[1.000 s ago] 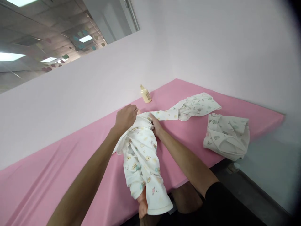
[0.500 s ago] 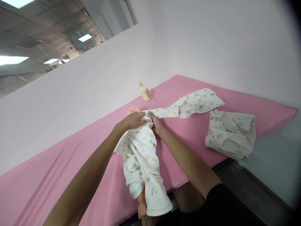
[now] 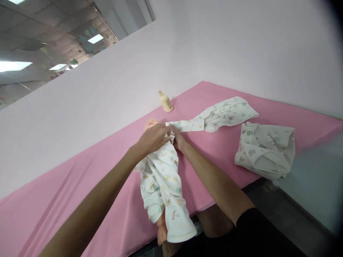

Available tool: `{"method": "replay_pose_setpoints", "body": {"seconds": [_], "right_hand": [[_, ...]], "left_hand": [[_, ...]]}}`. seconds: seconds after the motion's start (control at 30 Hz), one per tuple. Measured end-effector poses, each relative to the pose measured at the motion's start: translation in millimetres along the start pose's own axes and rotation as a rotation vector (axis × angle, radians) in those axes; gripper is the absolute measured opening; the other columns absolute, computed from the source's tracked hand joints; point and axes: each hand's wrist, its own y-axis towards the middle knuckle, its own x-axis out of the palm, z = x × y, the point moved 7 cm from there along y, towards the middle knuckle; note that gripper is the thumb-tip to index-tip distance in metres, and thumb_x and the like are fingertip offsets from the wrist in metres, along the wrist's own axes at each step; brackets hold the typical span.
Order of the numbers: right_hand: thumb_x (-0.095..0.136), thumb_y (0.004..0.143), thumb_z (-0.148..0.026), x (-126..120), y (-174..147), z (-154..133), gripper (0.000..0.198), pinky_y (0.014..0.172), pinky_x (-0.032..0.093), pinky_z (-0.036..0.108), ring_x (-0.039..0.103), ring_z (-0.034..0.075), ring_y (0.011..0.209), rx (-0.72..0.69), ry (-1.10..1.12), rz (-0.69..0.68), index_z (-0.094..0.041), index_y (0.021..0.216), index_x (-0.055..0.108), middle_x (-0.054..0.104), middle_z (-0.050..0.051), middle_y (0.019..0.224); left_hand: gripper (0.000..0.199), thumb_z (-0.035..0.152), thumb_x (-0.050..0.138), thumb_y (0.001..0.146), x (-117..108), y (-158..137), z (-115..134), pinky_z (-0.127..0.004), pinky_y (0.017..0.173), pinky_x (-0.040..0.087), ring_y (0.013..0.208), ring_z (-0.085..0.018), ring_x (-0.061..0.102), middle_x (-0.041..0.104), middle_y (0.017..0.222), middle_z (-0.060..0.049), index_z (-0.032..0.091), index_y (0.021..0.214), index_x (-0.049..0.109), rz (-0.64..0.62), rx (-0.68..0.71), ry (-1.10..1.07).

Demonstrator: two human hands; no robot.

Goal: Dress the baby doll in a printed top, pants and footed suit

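A baby doll (image 3: 151, 123) lies on its back, its head toward the wall and one bare foot showing at the near end. It is partly covered by a white printed baby onesie (image 3: 167, 167), with one leg lying flat and one sleeve stretched out to the right. My left hand (image 3: 157, 137) reaches across the doll's chest, its fingers closed on the onesie near the neck. Close beside it, my right hand (image 3: 178, 139) grips the cloth at the shoulder, where the sleeve begins. My fingers hide the exact fold they hold.
A pump bottle (image 3: 166, 102) of pale yellow liquid stands by the wall. To the right lie a white printed cloth garment (image 3: 227, 113), touching the sleeve end, and a folded printed garment (image 3: 265, 150) at the edge. The pink-covered table (image 3: 107, 160) meets walls behind and right.
My left hand has shifted right and rolled over the onesie's neck area, closer to my right hand. The onesie's left flap is now more gathered. My right hand stays nearly in place.
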Motion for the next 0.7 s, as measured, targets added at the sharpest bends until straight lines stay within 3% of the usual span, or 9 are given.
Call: {"method": "replay_pose_setpoints", "body": {"seconds": [0.13, 0.3, 0.47, 0.7], "right_hand": [[0.056, 0.093, -0.052, 2, -3, 4, 0.035, 0.068, 0.055, 0.033, 0.064, 0.02, 0.07, 0.06, 0.049, -0.01, -0.02, 0.081, 0.061, 0.061, 0.002, 0.06], [0.053, 0.094, -0.055, 3, -4, 6, 0.039, 0.065, 0.054, 0.031, 0.064, 0.019, 0.067, 0.09, 0.049, -0.014, -0.017, 0.086, 0.063, 0.066, 0.004, 0.066], [0.06, 0.09, -0.055, 0, -2, 6, 0.034, 0.065, 0.055, 0.031, 0.064, 0.018, 0.063, 0.07, 0.068, -0.011, -0.021, 0.084, 0.061, 0.063, 0.0, 0.061], [0.061, 0.087, -0.061, 2, -4, 6, 0.04, 0.069, 0.057, 0.034, 0.067, 0.02, 0.067, 0.086, 0.051, -0.031, -0.021, 0.09, 0.063, 0.066, 0.001, 0.064]], "left_hand": [[0.028, 0.035, 0.044, 0.096, 9, 1, -3, -0.029, 0.066, 0.037, 0.078, -0.019, 0.058, 0.067, 0.085, -0.004, 0.019, 0.082, 0.063, -0.315, 0.006, -0.09], [0.018, 0.021, 0.044, 0.086, 4, 14, -19, -0.028, 0.061, 0.031, 0.073, -0.018, 0.055, 0.065, 0.083, -0.006, 0.018, 0.077, 0.059, -0.337, -0.1, 0.058], [0.011, 0.02, 0.051, 0.073, 15, 16, -12, -0.029, 0.054, 0.026, 0.054, -0.013, 0.041, 0.05, 0.063, -0.001, 0.019, 0.064, 0.046, -0.626, -0.15, -0.037], [0.025, 0.03, 0.057, 0.069, 26, 29, -17, -0.031, 0.054, 0.026, 0.047, -0.012, 0.036, 0.043, 0.055, 0.0, 0.019, 0.056, 0.038, -0.762, -0.198, -0.069]]}}
